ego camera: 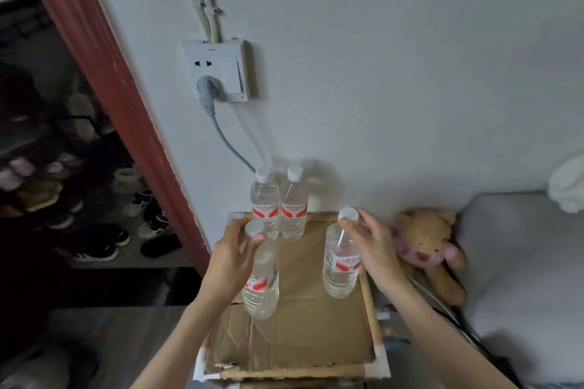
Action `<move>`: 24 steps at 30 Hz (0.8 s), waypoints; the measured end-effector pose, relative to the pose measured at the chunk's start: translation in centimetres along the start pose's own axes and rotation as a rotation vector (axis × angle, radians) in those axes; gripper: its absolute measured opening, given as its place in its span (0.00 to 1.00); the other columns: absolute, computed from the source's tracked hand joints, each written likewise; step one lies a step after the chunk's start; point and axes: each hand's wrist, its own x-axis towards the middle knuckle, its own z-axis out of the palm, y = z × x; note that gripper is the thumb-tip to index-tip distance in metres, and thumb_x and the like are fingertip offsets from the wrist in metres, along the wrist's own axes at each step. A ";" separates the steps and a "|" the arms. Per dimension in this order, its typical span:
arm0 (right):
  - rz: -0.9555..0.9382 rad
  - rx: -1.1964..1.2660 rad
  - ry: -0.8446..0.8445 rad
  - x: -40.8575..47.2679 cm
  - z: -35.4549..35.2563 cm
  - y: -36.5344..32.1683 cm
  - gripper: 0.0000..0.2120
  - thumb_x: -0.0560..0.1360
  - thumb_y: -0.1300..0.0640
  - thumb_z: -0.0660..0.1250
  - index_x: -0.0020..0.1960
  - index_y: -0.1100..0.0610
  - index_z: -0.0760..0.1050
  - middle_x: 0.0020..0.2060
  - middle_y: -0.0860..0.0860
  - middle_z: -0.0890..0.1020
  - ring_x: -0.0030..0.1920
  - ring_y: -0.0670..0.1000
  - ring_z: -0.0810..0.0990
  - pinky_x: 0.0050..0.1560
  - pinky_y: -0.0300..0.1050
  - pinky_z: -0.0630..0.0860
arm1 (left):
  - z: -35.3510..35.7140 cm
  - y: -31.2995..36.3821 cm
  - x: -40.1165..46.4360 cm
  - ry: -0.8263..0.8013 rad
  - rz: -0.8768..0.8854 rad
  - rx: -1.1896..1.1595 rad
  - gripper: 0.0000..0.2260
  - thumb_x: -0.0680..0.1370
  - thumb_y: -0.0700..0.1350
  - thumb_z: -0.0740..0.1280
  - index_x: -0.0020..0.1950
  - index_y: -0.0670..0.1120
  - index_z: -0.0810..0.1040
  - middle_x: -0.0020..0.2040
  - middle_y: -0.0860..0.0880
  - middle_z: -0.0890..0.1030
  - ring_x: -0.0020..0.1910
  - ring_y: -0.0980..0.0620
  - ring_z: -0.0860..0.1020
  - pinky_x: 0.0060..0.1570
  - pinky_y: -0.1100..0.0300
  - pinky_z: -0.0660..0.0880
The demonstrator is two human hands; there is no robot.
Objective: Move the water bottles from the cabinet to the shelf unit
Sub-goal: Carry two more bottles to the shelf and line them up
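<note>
Several clear water bottles with white caps and red labels stand on a cardboard-covered top (303,325). My left hand (229,259) grips the neck of the near left bottle (260,286), just under its cap. My right hand (373,245) pinches the neck of the near right bottle (341,265) below its cap. Both bottles stand upright with their bases on the cardboard. Two more bottles (265,202) (294,202) stand side by side at the back edge against the wall.
A wall socket (218,71) with a grey plug and cable hangs above the back bottles. A stuffed bear (426,246) lies right of the top, beside a grey bed (521,278). A dark doorway with shoes on racks (79,183) opens at left behind a red-brown frame.
</note>
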 end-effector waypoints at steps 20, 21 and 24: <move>-0.105 -0.363 -0.363 9.6 -0.7 1.4 0.24 0.75 0.53 0.65 0.69 0.48 0.63 0.64 0.40 0.67 0.65 0.40 0.65 0.65 0.40 0.64 | 1.7 -0.6 5.4 -0.128 0.111 -0.050 0.15 0.77 0.43 0.62 0.59 0.61 0.70 0.59 0.62 0.72 0.60 0.68 0.69 0.57 0.77 0.63; -0.129 -0.404 -0.392 9.6 -0.7 1.2 0.23 0.76 0.55 0.63 0.70 0.48 0.62 0.65 0.40 0.66 0.67 0.41 0.63 0.66 0.41 0.63 | 1.3 -0.7 5.7 -0.210 0.127 -0.042 0.15 0.76 0.44 0.61 0.59 0.62 0.69 0.61 0.61 0.71 0.62 0.67 0.68 0.60 0.74 0.62; -0.139 -0.493 -0.403 10.1 -0.7 1.1 0.22 0.78 0.57 0.59 0.71 0.50 0.61 0.70 0.47 0.66 0.70 0.47 0.64 0.69 0.45 0.64 | 0.1 -0.9 6.0 -0.498 0.061 -0.103 0.20 0.74 0.47 0.58 0.66 0.58 0.64 0.69 0.58 0.65 0.69 0.64 0.60 0.68 0.64 0.56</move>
